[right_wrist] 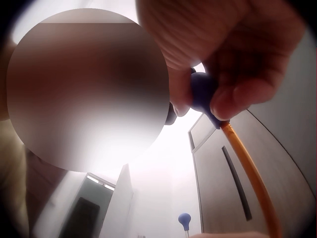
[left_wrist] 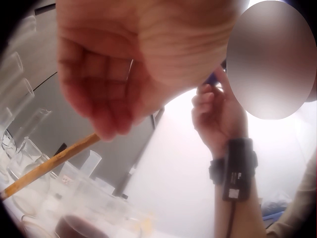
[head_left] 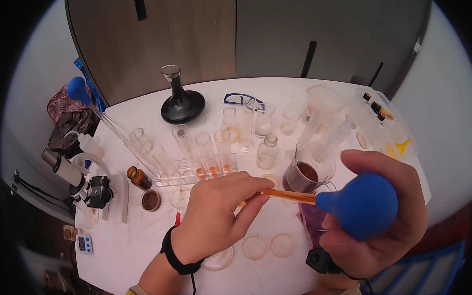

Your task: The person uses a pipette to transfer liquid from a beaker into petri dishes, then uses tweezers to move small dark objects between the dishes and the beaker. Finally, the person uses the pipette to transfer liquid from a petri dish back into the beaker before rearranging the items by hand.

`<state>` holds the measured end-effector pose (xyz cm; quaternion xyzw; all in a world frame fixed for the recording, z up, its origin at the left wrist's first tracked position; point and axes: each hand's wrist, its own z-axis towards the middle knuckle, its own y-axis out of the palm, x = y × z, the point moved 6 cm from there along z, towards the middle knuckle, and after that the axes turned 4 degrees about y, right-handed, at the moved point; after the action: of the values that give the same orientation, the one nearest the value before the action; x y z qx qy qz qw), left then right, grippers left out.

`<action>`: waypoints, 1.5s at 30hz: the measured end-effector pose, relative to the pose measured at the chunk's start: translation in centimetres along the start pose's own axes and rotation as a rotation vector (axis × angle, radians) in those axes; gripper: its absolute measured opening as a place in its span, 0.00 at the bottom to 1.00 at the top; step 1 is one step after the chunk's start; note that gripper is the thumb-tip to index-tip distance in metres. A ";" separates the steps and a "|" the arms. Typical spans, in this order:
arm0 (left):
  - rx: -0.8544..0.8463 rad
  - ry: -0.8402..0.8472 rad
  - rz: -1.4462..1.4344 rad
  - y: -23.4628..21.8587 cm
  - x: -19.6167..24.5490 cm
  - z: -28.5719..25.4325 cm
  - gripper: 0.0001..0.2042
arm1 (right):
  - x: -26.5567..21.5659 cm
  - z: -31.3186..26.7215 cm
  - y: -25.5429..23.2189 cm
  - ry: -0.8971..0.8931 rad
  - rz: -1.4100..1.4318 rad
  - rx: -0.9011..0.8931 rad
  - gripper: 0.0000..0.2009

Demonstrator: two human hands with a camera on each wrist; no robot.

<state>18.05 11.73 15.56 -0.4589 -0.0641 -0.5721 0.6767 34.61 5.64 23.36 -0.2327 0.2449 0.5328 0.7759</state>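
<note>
My right hand (head_left: pixel 375 252) grips the blue rubber bulb (head_left: pixel 365 205) of a pipette, thumb on top and fingers curled below. From the bulb an orange-coloured tube (head_left: pixel 295 196) runs left to my left hand (head_left: pixel 223 215), whose thumb and forefinger pinch it. In the left wrist view the tube (left_wrist: pixel 54 161) slants down past the fingertips, over the glassware. In the right wrist view fingers press the bulb (right_wrist: pixel 203 94) close to where the tube (right_wrist: pixel 250 173) enters it. Behind the tube stands a beaker (head_left: pixel 324 162) of dark brown liquid.
Two small petri dishes (head_left: pixel 254 248) lie near the front. A rack (head_left: pixel 195 176) with several test tubes stands mid-table, a microscope (head_left: pixel 100 191) and brown bottle (head_left: pixel 138 178) to its left. Behind are a dark-filled flask (head_left: pixel 182 106), safety goggles (head_left: pixel 243 100) and another blue-bulbed pipette (head_left: pixel 78 90).
</note>
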 end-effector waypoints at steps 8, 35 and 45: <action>0.130 0.103 0.045 0.7 2.3 -0.3 0.09 | -2.5 -0.4 -4.1 -0.169 -0.022 0.008 0.25; 0.108 0.189 -0.228 6.9 9.8 -0.1 0.34 | -6.5 -3.0 -8.6 -0.495 -0.269 0.004 0.23; -0.035 0.186 -0.350 8.0 8.0 -0.5 0.43 | -6.1 -2.7 -8.3 -0.545 -0.148 0.003 0.21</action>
<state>27.22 5.04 15.82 -0.3977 -0.0703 -0.7220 0.5618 40.11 -3.08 25.93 -0.0968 0.0104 0.5174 0.8502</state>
